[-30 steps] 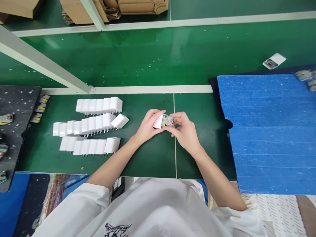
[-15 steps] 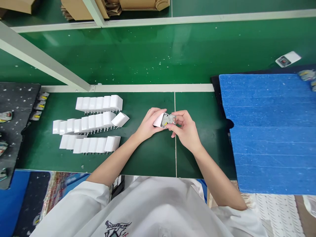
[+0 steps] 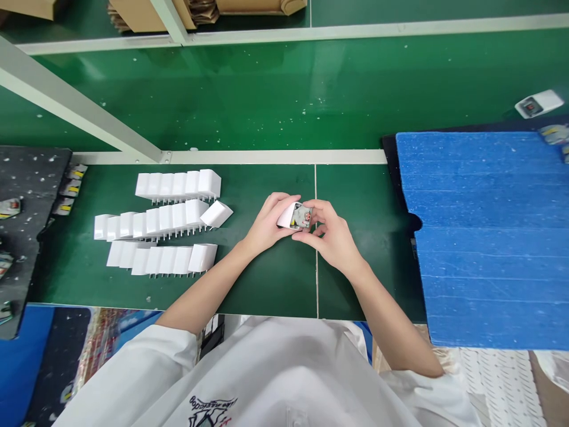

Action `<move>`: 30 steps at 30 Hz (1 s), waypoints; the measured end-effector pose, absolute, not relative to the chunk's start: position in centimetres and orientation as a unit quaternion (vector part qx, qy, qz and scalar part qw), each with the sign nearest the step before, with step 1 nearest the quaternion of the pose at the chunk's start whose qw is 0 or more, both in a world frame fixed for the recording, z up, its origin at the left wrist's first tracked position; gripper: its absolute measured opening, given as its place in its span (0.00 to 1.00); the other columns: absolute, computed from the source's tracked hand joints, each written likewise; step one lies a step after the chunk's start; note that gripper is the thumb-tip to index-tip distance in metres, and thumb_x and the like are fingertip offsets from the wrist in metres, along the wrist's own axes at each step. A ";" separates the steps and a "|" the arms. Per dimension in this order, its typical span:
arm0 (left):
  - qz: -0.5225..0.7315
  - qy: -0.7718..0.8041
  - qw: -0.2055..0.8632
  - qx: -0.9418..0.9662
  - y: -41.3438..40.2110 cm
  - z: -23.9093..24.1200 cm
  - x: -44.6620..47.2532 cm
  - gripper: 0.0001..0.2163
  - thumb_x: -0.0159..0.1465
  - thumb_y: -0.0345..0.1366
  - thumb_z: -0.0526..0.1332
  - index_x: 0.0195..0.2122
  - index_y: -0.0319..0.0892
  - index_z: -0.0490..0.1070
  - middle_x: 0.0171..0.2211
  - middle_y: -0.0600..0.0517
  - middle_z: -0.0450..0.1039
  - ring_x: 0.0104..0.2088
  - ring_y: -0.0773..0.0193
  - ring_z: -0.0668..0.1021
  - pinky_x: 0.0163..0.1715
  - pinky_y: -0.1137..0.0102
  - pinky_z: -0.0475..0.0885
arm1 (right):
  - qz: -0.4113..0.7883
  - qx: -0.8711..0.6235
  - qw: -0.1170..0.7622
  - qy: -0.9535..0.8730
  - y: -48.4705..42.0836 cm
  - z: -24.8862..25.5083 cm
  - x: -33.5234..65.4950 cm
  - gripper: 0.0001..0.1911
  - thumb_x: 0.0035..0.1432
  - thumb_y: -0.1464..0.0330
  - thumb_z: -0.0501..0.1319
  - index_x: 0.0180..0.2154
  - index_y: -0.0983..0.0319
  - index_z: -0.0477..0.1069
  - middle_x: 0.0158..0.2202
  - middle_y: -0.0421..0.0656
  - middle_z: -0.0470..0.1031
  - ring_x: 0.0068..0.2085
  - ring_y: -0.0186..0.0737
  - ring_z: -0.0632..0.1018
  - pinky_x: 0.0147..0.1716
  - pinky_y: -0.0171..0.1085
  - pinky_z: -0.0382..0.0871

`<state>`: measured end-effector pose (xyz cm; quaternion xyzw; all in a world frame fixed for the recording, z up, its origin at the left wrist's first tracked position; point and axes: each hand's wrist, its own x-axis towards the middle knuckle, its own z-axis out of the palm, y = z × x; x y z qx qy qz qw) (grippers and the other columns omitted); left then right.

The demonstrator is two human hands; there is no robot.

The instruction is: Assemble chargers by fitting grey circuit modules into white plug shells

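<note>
Right thumb has come off the face of the grey insert [image 3: 301,216] since half a second ago and now sits by the lower edge of the white housing [image 3: 285,217]. Insert looks turned, reddish bit facing up at us. Loose white unit [image 3: 547,101] on the green strip [image 3: 267,107] has shifted right.

Now: our left hand [image 3: 269,219] has its fingers clamped around the white housing, held over mid-bench [image 3: 262,284]. Housing mouth points right; insert sits in it, partly showing, yellow patch visible. Our right hand [image 3: 331,234] is at that mouth, thumb and index apart, one each side of the insert; can't tell whether they grip it.

Left of us, white housings in three rows: back [image 3: 178,185], middle [image 3: 153,222], front [image 3: 164,260]. Thin pins show along their lower edges; insides hidden. One angled housing [image 3: 216,214] sits askew at the middle row's right end.

Loose white unit lies beyond the blue mat [image 3: 480,237], dark part visible in its opening. Small grey-and-yellow parts [image 3: 71,188] lie beside the dark mat [image 3: 31,184], far left.
</note>
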<state>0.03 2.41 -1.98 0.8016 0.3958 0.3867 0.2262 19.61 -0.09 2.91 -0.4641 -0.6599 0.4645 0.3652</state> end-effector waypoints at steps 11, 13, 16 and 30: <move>0.389 0.391 0.261 0.792 2.2 -1.8 0.0 0.26 0.68 0.52 0.62 0.65 0.49 0.66 0.52 0.43 0.71 0.53 0.53 0.76 0.53 0.59 0.75 | 0.484 -0.445 0.341 -0.672 -0.2 3.1 19.9 0.27 0.65 0.56 0.63 0.62 0.54 0.63 0.37 0.40 0.75 0.35 0.39 0.77 0.28 0.36 0.73; 0.382 0.377 0.297 0.790 2.3 -1.7 0.1 0.28 0.67 0.53 0.63 0.66 0.49 0.64 0.55 0.42 0.71 0.55 0.52 0.76 0.54 0.58 0.75 | 0.488 -0.465 0.362 -0.644 0.0 3.2 20.2 0.30 0.66 0.55 0.61 0.65 0.54 0.60 0.38 0.42 0.75 0.37 0.39 0.78 0.28 0.35 0.74; 0.365 0.344 0.344 0.794 2.3 -1.5 0.2 0.31 0.66 0.54 0.63 0.68 0.51 0.61 0.59 0.41 0.72 0.60 0.49 0.74 0.59 0.53 0.72 | 0.521 -0.502 0.346 -0.597 0.5 3.2 20.5 0.33 0.62 0.52 0.64 0.64 0.56 0.62 0.44 0.44 0.75 0.39 0.40 0.78 0.28 0.35 0.76; 0.371 0.310 0.369 0.794 2.1 -1.7 0.4 0.32 0.67 0.54 0.63 0.69 0.53 0.58 0.69 0.39 0.62 0.70 0.45 0.64 0.65 0.46 0.68 | 0.712 -0.436 0.315 -0.451 0.7 3.0 19.5 0.31 0.51 0.52 0.71 0.52 0.55 0.64 0.42 0.40 0.77 0.37 0.37 0.81 0.24 0.32 0.79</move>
